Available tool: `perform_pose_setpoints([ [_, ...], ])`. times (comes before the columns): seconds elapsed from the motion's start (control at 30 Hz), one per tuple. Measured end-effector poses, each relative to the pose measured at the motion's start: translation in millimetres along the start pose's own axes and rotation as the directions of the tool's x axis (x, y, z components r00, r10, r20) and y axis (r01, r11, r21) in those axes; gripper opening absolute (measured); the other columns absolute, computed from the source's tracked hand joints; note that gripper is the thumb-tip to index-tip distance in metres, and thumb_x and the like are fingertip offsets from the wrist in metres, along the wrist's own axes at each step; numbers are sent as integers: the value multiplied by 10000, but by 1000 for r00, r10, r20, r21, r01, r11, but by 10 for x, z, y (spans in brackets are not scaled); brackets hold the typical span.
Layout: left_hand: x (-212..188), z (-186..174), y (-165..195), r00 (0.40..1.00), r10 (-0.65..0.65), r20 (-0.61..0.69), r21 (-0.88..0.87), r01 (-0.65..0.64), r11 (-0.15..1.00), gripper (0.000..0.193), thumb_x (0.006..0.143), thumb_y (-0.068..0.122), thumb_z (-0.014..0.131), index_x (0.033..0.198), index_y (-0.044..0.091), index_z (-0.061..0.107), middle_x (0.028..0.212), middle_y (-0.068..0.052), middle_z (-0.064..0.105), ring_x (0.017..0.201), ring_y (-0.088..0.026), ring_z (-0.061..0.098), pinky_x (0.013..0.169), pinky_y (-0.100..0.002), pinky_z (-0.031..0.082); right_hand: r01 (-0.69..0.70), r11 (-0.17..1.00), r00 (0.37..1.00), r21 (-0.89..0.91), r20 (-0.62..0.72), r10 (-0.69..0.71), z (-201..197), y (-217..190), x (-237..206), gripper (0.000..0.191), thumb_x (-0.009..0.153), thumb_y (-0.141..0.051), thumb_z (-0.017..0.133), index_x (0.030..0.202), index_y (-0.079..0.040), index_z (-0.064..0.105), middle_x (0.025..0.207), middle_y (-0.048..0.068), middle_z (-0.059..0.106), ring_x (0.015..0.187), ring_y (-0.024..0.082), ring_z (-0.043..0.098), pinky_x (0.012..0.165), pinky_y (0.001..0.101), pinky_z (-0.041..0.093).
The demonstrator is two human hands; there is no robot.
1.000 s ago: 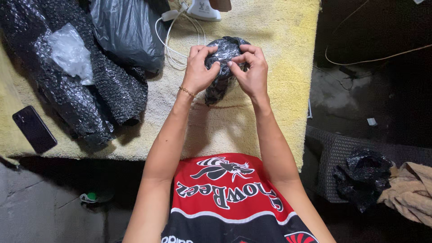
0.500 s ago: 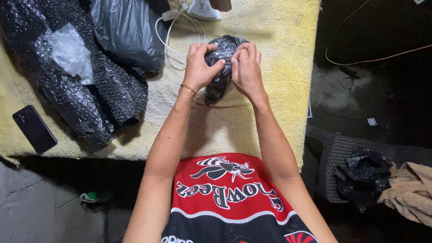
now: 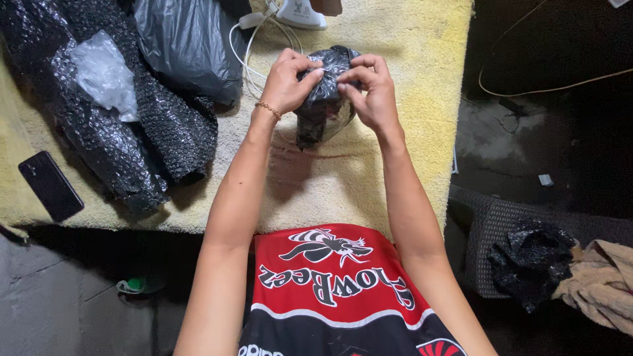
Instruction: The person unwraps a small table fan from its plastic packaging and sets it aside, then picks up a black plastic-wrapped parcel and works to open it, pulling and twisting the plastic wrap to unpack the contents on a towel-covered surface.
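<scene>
A small bundle wrapped in black bubble wrap (image 3: pixel 324 109) rests on the yellow towel-covered table (image 3: pixel 389 39). My left hand (image 3: pixel 287 80) grips its left side, thumb and fingers pinching the wrap near the top. My right hand (image 3: pixel 371 89) holds the right side, fingertips pinched at the same top fold. A thin bracelet circles my left wrist. What is inside the wrap is hidden.
A long roll of black bubble wrap (image 3: pixel 112 125) with a clear plastic piece (image 3: pixel 102 72) lies at the left. A black plastic bag (image 3: pixel 188 46), white cables (image 3: pixel 254 39) and a white device (image 3: pixel 300 12) sit behind. A dark phone (image 3: pixel 51 186) lies near the table's front-left edge. Crumpled wrap (image 3: pixel 531 260) lies on the floor at right.
Both hands have shifted on the bundle: from cupping its sides they now pinch the wrap together at its top. The bundle stays in the same spot.
</scene>
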State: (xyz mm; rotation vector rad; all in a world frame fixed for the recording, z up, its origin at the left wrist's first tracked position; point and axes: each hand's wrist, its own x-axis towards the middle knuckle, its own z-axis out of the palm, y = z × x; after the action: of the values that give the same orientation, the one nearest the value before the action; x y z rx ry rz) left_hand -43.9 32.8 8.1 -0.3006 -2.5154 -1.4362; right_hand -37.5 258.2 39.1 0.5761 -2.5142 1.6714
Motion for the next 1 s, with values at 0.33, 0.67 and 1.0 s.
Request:
perform_pose_setpoints([
  [0.33, 53, -35, 34, 998, -58, -10, 66, 58, 996, 251, 982, 274, 725, 905, 37, 751, 805, -136, 608, 768, -305, 620, 715, -419, 489, -98, 974, 981, 206, -147, 130, 153, 242, -56, 232, 913, -73, 822, 1118, -84, 714, 1393, 84, 473, 1156, 183, 641, 957, 327, 613],
  [0.67, 62, -49, -318, 998, -48, -33, 56, 50, 997, 279, 998, 302, 719, 892, 45, 735, 797, -144, 595, 776, -307, 606, 698, -416, 472, -29, 989, 995, 142, 94, 16, 64, 252, -125, 577, 884, -109, 874, 1402, -182, 632, 1548, 107, 413, 1439, 284, 492, 1160, 428, 525],
  [1.0, 41, -52, -333, 988, -154, -30, 75, 156, 985, 328, 995, 362, 720, 910, 45, 723, 825, -143, 612, 818, -304, 619, 739, -409, 487, -11, 996, 982, 87, 191, -6, 49, 252, -147, 837, 797, -78, 904, 1518, -242, 513, 1619, 151, 323, 1513, 335, 380, 1218, 509, 421],
])
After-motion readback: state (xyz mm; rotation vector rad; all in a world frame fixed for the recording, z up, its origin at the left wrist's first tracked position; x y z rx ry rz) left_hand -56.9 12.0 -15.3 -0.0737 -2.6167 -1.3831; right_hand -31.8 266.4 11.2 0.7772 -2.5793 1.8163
